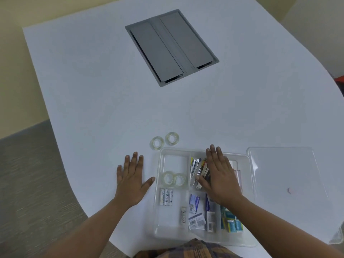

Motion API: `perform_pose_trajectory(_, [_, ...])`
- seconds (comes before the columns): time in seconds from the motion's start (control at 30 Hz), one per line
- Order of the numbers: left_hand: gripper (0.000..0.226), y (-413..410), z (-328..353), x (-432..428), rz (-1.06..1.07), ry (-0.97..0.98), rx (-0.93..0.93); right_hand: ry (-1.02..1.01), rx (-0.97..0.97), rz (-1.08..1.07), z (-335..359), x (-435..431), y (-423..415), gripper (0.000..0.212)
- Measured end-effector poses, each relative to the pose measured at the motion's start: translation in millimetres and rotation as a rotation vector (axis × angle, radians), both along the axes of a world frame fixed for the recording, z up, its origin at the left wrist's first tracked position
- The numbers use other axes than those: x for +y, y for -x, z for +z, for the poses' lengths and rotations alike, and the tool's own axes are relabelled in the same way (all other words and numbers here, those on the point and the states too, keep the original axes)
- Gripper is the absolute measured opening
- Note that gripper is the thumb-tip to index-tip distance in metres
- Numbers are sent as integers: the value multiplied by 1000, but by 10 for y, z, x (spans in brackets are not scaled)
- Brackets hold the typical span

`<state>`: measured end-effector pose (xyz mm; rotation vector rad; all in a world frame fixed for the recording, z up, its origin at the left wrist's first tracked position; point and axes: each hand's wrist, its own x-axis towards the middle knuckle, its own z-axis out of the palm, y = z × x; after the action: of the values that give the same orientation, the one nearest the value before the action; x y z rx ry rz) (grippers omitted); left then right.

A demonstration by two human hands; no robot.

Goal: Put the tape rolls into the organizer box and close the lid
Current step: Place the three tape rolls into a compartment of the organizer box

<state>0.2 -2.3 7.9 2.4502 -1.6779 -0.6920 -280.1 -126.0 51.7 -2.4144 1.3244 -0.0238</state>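
Note:
A clear plastic organizer box [158,185] lies open on the white table near me. Two clear tape rolls [168,177] [180,180] lie side by side in its left compartment. Two more tape rolls [157,143] [172,138] rest on the table just beyond the box's far left corner. The clear lid [283,170] lies flat to the right of the box. My left hand [133,180] is flat on the table left of the box, fingers apart, holding nothing. My right hand [220,175] hovers palm down over the box's middle compartments, fingers spread and empty.
The box also holds batteries [166,196], metal clips [198,170], small packets [194,202] and teal boxes [231,223]. A grey cable hatch [171,47] is set into the table further away. The table edge curves away on the left above a grey carpet.

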Motion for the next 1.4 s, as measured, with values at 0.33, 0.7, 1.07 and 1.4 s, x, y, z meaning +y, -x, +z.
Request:
perform_pose_trajectory(0.33, [65, -123, 315, -898, -85, 190, 187, 4, -2, -6, -38, 6, 26, 80])
perform_pose_trajectory(0.7, [53, -127, 336, -1102, -75, 166, 116, 18, 20, -13, -33, 6, 30, 78])
perform_pose_trajectory(1.07, [47, 107, 765, -771, 114, 377, 223, 32, 71, 3, -33, 3, 25, 78])
perform_pose_trajectory(1.4, [17, 529, 729, -474, -187, 352, 197, 25, 71, 5, -24, -6, 21, 77])
